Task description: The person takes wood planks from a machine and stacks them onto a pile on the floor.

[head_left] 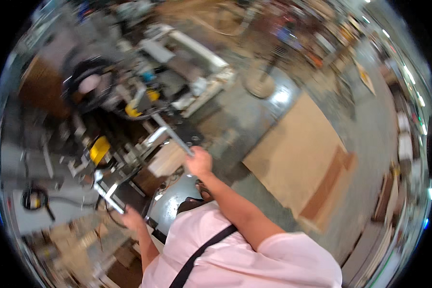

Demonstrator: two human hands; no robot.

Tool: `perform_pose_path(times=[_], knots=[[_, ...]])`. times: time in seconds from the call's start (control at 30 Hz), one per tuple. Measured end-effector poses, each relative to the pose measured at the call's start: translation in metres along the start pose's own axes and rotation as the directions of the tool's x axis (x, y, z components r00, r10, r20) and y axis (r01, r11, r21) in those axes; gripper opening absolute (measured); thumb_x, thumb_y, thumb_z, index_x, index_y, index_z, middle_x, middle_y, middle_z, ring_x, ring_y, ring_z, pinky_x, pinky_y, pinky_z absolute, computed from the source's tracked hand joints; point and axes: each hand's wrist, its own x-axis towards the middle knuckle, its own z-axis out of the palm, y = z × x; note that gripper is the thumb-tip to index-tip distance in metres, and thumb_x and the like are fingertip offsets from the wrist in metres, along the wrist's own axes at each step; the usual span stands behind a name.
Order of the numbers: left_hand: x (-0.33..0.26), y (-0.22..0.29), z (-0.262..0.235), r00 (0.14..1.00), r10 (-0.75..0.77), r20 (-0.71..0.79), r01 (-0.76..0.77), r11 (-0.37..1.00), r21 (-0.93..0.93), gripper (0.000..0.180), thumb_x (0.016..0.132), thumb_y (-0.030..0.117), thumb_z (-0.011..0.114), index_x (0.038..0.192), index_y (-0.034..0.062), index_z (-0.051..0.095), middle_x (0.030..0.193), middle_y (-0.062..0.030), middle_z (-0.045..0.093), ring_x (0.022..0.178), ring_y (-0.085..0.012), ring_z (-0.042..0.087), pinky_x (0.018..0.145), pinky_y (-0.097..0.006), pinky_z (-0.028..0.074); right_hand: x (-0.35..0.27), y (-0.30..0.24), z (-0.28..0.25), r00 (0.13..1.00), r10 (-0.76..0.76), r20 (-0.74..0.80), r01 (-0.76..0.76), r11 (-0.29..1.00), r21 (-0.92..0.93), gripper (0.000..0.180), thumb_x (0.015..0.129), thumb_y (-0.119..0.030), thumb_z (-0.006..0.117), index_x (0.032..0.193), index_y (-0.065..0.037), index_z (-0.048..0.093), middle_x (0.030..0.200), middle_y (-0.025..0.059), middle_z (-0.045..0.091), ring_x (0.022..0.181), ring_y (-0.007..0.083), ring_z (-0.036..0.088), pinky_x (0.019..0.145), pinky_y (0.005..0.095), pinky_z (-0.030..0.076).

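My left hand (133, 218) is closed around the near end of a silvery metal bar (109, 198). Farther to the right, my right hand (199, 162) grips the end of a second, similar metal bar (174, 135). Both bars run up and to the left toward a machine with yellow parts (100, 150) and dark fittings. Between the bars lies a pale flat board (167, 161). Motion blur hides how the bars join the machine.
A large brown sheet (297, 153) lies on the grey floor to the right. Beyond it stands a post on a round base (259, 82). A white metal frame (197, 45) is at the far side, a coiled black hose (89, 84) at the left. Wooden pieces (77, 240) sit lower left.
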Motion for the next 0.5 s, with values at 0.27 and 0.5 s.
perform_pose_path(times=[0.27, 0.5], knots=[[0.010, -0.010, 0.011, 0.994, -0.076, -0.078, 0.072, 0.996, -0.050, 0.037, 0.080, 0.023, 0.068, 0.101, -0.0065, 0.061, 0.093, -0.0268, 0.066, 0.089, -0.0452, 0.063, 0.080, -0.050, 0.049, 0.003, -0.004, 0.002, 0.997, -0.048, 0.053, 0.054, 0.990, -0.129, 0.018, 0.074, -0.018, 0.066, 0.086, -0.003, 0.066, 0.086, 0.0218, 0.065, 0.083, 0.0419, 0.063, 0.074, 0.0498, 0.049], [0.007, -0.015, 0.012, 0.985, -0.110, -0.130, 0.113, 0.993, 0.020, 0.038, 0.080, 0.030, 0.069, 0.093, -0.0044, 0.059, 0.092, -0.0261, 0.063, 0.087, -0.0457, 0.061, 0.078, -0.051, 0.048, 0.000, -0.003, -0.001, 0.994, -0.099, 0.048, 0.107, 0.976, -0.188, 0.020, 0.075, -0.016, 0.067, 0.084, 0.001, 0.065, 0.084, 0.0248, 0.065, 0.081, 0.0441, 0.062, 0.073, 0.0507, 0.047]])
